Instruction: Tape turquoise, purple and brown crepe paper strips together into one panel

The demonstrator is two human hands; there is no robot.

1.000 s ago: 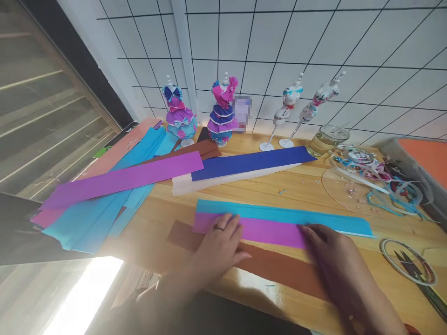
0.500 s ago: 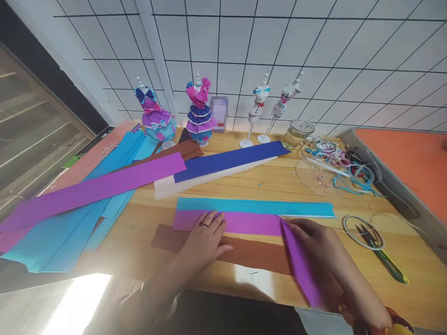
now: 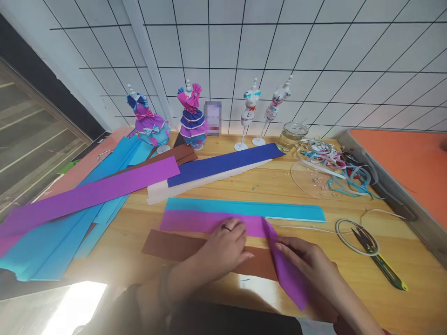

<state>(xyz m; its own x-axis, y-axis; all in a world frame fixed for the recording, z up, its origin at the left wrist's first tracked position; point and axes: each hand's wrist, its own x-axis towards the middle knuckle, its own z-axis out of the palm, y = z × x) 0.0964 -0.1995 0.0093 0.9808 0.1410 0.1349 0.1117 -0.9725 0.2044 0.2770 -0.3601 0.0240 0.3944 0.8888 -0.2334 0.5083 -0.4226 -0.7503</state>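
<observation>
A purple crepe paper strip (image 3: 195,222) lies along the front edge of a light-blue strip (image 3: 244,208), its right part folded toward me. My left hand (image 3: 226,244) rests on the purple strip, fingers lightly bent over it and thumb apart. Between the thumb and fingers of my right hand (image 3: 310,260) is the strip's folded part, which slants down to the right. Beneath both hands a brown strip (image 3: 171,244) runs across the table, partly covered.
Paper strips in purple (image 3: 94,195), light blue (image 3: 66,232) and dark blue (image 3: 226,163) lie left and behind. Several small mannequins (image 3: 192,125) stand by the wall. To the right are a glass jar (image 3: 292,136), tangled ribbons (image 3: 335,163), a cord loop (image 3: 338,232) and thread snips (image 3: 387,267).
My left hand has slid right along the purple strip. My right hand has drawn the strip's right part toward me into a fold. The view has shifted to the right.
</observation>
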